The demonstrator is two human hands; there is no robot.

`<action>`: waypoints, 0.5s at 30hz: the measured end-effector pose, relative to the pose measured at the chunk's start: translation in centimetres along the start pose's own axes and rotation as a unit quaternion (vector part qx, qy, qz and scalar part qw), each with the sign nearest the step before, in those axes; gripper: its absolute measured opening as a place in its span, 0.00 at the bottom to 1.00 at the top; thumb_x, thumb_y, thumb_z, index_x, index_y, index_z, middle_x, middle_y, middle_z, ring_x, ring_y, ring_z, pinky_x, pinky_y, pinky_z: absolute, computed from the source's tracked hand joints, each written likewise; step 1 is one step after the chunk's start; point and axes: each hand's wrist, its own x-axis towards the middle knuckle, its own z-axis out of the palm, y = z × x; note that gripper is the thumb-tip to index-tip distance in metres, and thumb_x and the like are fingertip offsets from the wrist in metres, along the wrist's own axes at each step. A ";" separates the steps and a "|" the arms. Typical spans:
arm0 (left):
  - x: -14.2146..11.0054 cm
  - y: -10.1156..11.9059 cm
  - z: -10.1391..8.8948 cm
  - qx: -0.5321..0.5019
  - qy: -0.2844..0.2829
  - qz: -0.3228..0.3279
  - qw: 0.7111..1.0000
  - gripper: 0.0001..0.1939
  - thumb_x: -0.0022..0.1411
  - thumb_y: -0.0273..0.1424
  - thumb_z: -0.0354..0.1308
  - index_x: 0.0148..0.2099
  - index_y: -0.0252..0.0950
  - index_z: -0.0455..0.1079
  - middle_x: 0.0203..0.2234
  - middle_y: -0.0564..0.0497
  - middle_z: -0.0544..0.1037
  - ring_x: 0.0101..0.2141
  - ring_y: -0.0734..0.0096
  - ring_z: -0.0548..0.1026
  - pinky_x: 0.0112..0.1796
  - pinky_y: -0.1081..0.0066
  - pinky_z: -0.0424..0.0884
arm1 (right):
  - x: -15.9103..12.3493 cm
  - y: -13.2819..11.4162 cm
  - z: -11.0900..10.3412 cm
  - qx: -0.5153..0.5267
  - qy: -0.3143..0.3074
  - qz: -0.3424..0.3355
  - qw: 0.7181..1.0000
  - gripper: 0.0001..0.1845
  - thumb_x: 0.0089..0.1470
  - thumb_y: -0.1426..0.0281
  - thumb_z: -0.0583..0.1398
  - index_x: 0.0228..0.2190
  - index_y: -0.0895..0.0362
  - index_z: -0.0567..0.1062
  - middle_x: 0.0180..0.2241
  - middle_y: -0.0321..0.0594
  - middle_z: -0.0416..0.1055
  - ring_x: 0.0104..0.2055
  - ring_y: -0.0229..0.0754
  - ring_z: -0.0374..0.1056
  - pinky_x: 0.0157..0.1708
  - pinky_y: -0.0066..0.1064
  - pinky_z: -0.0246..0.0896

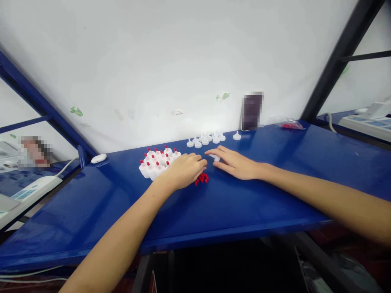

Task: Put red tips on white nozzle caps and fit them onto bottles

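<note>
Blue tabletop [244,207]: right hand [233,162] pinched white nozzle [215,158]; left hand [187,169], grip unclear, beside red caps [202,178]. Steady upright hold seemed best.

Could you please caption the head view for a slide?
Left hand by red caps, right hand holding a white nozzle, red-tipped bottles on a blue table.

Left hand [187,169] curled, right hand [236,162] extended

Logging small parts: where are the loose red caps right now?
In the head view, the loose red caps lie near the middle of the blue table, just beside the left hand, on the side toward the right hand.
</note>
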 end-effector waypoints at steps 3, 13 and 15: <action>-0.1 -0.1 0.2 -0.021 0.006 0.011 1.000 0.15 0.74 0.33 0.44 0.40 0.34 0.71 0.35 0.47 0.76 0.32 0.67 0.74 0.35 0.68 0.65 | 0.0 0.0 0.1 -0.002 0.003 -0.007 1.000 0.24 0.67 0.62 0.50 0.62 0.52 0.61 0.44 0.45 0.66 0.43 0.47 0.67 0.46 0.44 0.65; -0.3 -0.2 0.2 -0.059 -0.012 0.018 0.998 0.17 0.73 0.33 0.44 0.38 0.35 0.72 0.32 0.47 0.75 0.34 0.64 0.73 0.37 0.65 0.65 | 0.2 -0.4 0.2 -0.038 0.077 0.052 0.995 0.24 0.58 0.65 0.60 0.55 0.58 0.69 0.51 0.49 0.73 0.48 0.51 0.71 0.49 0.45 0.64; -0.2 -0.2 0.1 -0.069 -0.006 0.026 0.997 0.15 0.73 0.32 0.46 0.39 0.36 0.72 0.32 0.48 0.74 0.35 0.64 0.72 0.39 0.65 0.66 | 0.3 -0.8 0.0 -0.008 0.084 0.070 0.994 0.24 0.57 0.67 0.60 0.54 0.60 0.69 0.43 0.46 0.77 0.41 0.47 0.74 0.43 0.40 0.67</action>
